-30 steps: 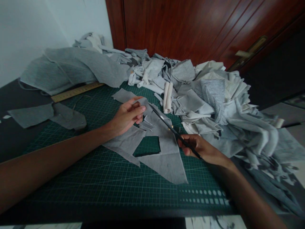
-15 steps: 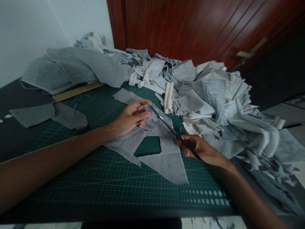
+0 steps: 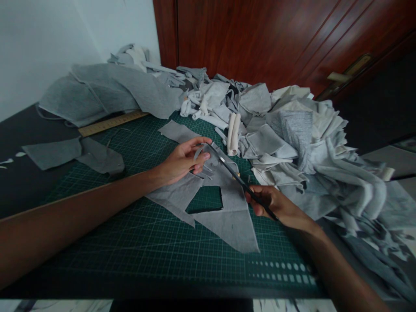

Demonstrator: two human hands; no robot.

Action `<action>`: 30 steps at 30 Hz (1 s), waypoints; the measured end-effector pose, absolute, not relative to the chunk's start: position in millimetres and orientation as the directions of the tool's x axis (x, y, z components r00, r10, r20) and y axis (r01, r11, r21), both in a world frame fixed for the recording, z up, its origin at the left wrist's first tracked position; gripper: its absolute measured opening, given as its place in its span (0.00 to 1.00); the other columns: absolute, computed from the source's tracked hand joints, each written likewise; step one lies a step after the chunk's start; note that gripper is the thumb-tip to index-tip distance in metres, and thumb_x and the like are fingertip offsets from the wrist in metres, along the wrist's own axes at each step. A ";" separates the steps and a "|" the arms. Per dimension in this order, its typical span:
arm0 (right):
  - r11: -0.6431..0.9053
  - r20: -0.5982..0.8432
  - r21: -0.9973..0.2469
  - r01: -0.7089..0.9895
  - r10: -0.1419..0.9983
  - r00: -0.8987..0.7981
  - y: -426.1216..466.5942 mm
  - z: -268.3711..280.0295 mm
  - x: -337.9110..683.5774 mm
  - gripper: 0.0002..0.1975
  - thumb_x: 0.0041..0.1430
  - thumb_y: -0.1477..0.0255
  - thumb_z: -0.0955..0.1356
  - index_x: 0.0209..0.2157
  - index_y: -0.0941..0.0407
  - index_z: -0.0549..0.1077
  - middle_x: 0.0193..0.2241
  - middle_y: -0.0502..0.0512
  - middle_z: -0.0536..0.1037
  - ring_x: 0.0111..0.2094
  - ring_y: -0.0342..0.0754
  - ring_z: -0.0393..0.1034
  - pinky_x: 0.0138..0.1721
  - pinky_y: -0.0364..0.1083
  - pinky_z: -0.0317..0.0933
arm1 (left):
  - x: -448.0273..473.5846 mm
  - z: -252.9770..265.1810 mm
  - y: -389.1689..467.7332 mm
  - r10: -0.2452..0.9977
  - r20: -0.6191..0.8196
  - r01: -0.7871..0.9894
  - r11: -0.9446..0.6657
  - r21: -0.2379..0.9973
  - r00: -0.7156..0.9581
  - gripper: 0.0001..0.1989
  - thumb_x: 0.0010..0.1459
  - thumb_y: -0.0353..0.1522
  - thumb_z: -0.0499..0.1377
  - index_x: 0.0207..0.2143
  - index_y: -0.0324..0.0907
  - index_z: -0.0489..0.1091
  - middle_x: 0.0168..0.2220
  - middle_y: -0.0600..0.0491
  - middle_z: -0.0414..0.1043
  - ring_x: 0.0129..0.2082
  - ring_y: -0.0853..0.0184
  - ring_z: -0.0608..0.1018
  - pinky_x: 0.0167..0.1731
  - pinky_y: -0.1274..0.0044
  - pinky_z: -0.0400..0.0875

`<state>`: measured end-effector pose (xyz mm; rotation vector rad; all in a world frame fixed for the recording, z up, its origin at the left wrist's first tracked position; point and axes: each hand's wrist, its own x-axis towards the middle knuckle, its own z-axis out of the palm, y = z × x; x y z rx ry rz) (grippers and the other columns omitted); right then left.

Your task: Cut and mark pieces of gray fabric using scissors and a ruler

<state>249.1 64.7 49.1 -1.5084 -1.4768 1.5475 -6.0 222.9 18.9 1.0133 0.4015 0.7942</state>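
Left fingers (image 3: 199,141) have moved nearer the scissors (image 3: 247,188), pinching grey cloth (image 3: 231,195).

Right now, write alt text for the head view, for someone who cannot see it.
A person's right hand holds black scissors, tips beside the left hand, which pinches grey fabric over a green gridded mat. Grey and pale cloth is heaped behind, before a reddish door.

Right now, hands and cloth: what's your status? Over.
Left fingers pinching gray cloth. Right fingers holding scissors, pointed toward left fingers. Cloth heap beyond, to the right.
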 end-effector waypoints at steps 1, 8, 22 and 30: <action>-0.271 -0.355 -0.909 0.315 0.900 -0.252 64.5 48.7 249.2 0.31 0.47 0.44 0.79 0.33 0.57 0.71 0.22 0.44 0.65 0.23 0.40 0.52 0.24 0.42 0.45 | -5.9 19.2 222.8 0.750 0.052 -0.402 0.294 0.867 0.659 0.23 0.51 0.27 0.74 0.48 0.41 0.71 0.26 0.63 0.68 0.16 0.80 0.66 0.15 0.84 0.61; -0.279 -0.356 -0.905 0.320 0.910 -0.213 62.2 47.9 248.5 0.28 0.50 0.48 0.79 0.34 0.57 0.71 0.25 0.45 0.65 0.26 0.40 0.53 0.26 0.42 0.48 | -5.5 18.3 223.5 0.742 0.069 -0.420 0.299 0.857 0.667 0.21 0.52 0.26 0.73 0.47 0.41 0.72 0.26 0.63 0.68 0.16 0.81 0.65 0.16 0.85 0.62; -0.248 -0.327 -0.917 0.312 0.915 -0.236 62.6 49.4 245.9 0.31 0.51 0.43 0.77 0.31 0.56 0.69 0.25 0.45 0.62 0.26 0.41 0.50 0.25 0.42 0.46 | -6.3 17.4 225.2 0.762 0.063 -0.452 0.313 0.836 0.645 0.20 0.51 0.24 0.72 0.46 0.43 0.75 0.22 0.64 0.63 0.16 0.80 0.62 0.16 0.86 0.61; -0.238 -0.320 -0.919 0.314 0.915 -0.244 63.9 46.8 246.7 0.31 0.51 0.43 0.77 0.29 0.56 0.68 0.25 0.44 0.61 0.26 0.40 0.48 0.25 0.42 0.45 | -6.4 17.1 225.4 0.786 0.073 -0.486 0.303 0.819 0.614 0.20 0.50 0.27 0.74 0.45 0.43 0.75 0.22 0.64 0.64 0.17 0.79 0.62 0.16 0.86 0.59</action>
